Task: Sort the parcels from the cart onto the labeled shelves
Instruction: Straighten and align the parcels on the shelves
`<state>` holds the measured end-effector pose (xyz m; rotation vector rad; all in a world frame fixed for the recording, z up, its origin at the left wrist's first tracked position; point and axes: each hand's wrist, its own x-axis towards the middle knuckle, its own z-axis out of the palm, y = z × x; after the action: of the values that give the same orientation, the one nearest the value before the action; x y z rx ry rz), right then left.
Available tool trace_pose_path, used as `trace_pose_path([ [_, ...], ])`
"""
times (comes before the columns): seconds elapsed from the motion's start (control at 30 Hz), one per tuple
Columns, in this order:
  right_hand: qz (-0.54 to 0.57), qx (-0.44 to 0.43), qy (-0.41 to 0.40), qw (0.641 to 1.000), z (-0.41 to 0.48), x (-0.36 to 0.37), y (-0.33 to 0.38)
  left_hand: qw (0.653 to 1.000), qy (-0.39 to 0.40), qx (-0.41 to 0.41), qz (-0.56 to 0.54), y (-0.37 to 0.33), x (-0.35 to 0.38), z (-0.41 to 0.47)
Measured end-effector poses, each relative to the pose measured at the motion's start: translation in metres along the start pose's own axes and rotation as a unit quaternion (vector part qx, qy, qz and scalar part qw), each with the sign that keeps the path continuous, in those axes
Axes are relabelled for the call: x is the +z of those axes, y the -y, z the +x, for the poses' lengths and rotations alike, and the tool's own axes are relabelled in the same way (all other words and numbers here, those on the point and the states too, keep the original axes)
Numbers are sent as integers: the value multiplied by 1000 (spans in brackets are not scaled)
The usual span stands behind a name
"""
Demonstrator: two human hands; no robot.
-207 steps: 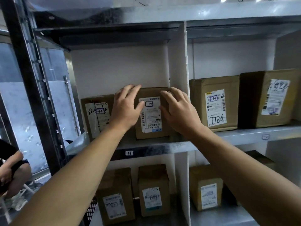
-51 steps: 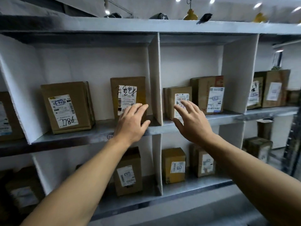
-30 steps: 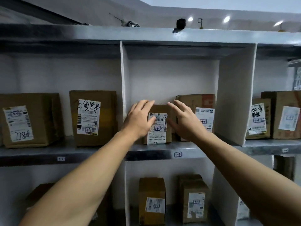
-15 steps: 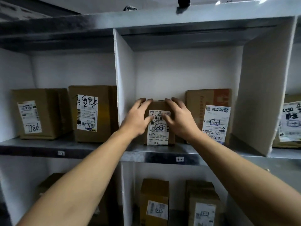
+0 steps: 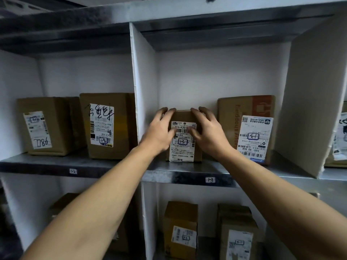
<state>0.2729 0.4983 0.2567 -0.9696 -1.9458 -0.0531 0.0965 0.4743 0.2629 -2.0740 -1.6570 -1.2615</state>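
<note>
Parcel (image 5: 183, 152) stands on the shelf (image 5: 187, 171) between the hands: left hand (image 5: 161, 132) grips its left edge, right hand (image 5: 208, 134) its right edge, fingers curled over the top; larger box (image 5: 249, 128) beside right hand.

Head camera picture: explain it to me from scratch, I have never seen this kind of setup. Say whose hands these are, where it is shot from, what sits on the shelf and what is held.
There is no machine here. A person wears one wide camera on the head, so you look forward and down along their own bare arms. The left hand and right hand both grip a small parcel, fingers curled over its top, thumbs on its label. It stands on a metal shelf, beside a white divider on its left. A larger parcel stands to its right. The shelf tag below appears to carry the same handwritten mark as the small parcel's label. Left of the divider stand a scrawled-on parcel and a plainer parcel.
</note>
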Motion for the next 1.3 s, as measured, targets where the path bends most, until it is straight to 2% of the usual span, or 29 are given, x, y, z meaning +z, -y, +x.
trace_pose_path([
  [0.17,-42,-8,-11,999,-6,-5,5,1000,-20,16,5,0,-6,-4],
  [0.37,-99,-50,-62,992,-28,-31,17,993,-69,92,-20,-14,-19,-4],
  [0.63,-204,-35,-160,965,-52,-100,-26,980,-76,163,-85,-64,0,5],
  [0.77,-234,1,-143,962,-54,-120,-47,983,-25,174,-56,-95,21,13],
  [0.93,-268,8,-107,958,-44,-138,-67,987,-8,162,-10,-119,38,34],
  [1.13,-195,34,-47,979,-31,-131,-85,996,33,87,-16,-137,68,41],
  [1.2,-179,25,-33,983,-28,-127,-93,997,28,63,-25,-137,75,41],
  [1.3,-156,14,-39,987,-25,-125,-105,997,8,72,-32,-137,80,40],
])
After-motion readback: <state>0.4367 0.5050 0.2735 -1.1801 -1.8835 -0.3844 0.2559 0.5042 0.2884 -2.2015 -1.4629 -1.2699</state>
